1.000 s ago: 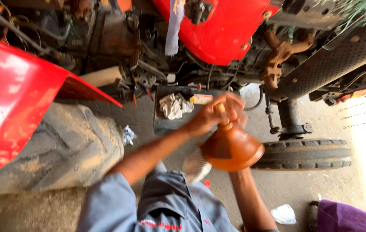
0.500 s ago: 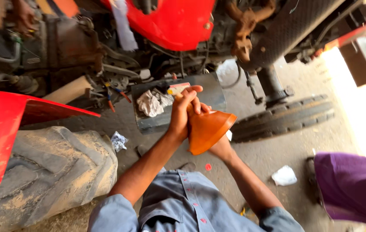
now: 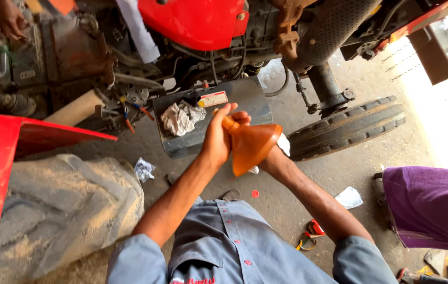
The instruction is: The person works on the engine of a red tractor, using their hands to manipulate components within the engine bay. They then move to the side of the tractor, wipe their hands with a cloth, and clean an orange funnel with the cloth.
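Note:
An orange plastic funnel (image 3: 250, 143) is held in front of my chest, its wide mouth turned down and to the right, its spout up by my fingers. My left hand (image 3: 218, 138) wraps the funnel's narrow end from the left. My right hand (image 3: 272, 158) is mostly hidden behind the funnel's cone; only its wrist shows, pressed against the cone's underside. Below the hands lies a dark flat tractor step (image 3: 245, 97) with a crumpled grey rag (image 3: 180, 117) on it.
A red tractor body (image 3: 197, 21) and its engine fill the top. A big dusty rear tyre (image 3: 55, 210) sits at left under a red fender (image 3: 3, 158); a small front tyre (image 3: 350, 126) at right. Another person's hand (image 3: 11, 18) is top left, purple cloth (image 3: 434, 205) at right.
The view has swung, so the tractor and tyres sit differently in the picture. The funnel has turned from mouth-down to mouth-right, and my left hand now grips its spout end.

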